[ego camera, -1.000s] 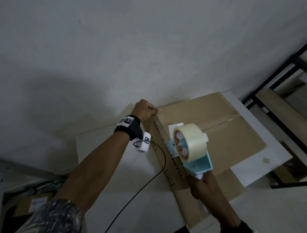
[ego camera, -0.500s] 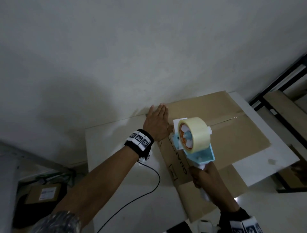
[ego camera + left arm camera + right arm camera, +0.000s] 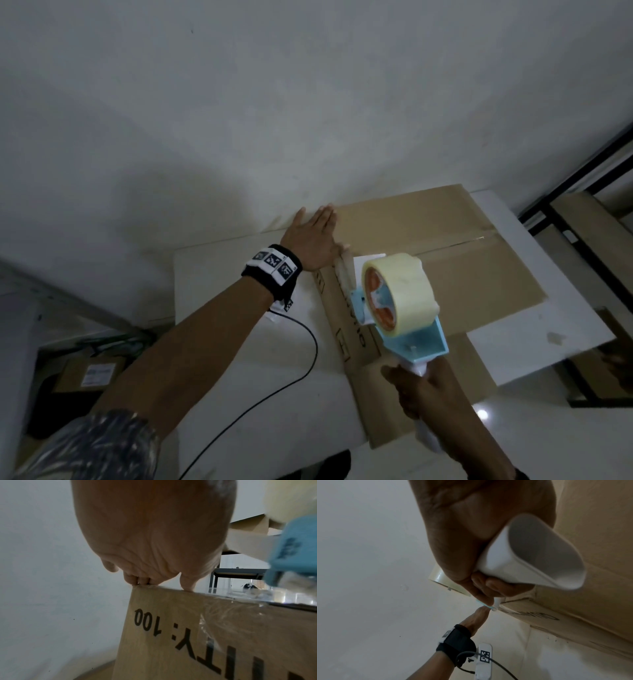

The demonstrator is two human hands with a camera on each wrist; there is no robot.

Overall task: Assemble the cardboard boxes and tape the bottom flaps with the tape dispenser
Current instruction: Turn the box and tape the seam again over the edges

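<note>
A brown cardboard box (image 3: 479, 281) stands on a white table (image 3: 239, 342), its closed flaps facing up with the centre seam running right. My left hand (image 3: 313, 240) lies flat with straight fingers on the box's far left top edge; in the left wrist view the fingertips (image 3: 137, 580) press that edge above clear tape on the printed side (image 3: 188, 635). My right hand (image 3: 424, 394) grips the white handle (image 3: 530, 555) of a blue tape dispenser (image 3: 411, 339) carrying a pale tape roll (image 3: 399, 298), held over the box's left edge.
A grey wall (image 3: 308, 102) stands directly behind the table. A black metal rack (image 3: 582, 178) with cardboard on it is at the right. A black cable (image 3: 301, 363) crosses the table. A small labelled carton (image 3: 92, 373) sits on the floor at left.
My left hand went from curled round the box's far edge to lying flat on it. The dispenser has come nearer to me over the box's left edge.
</note>
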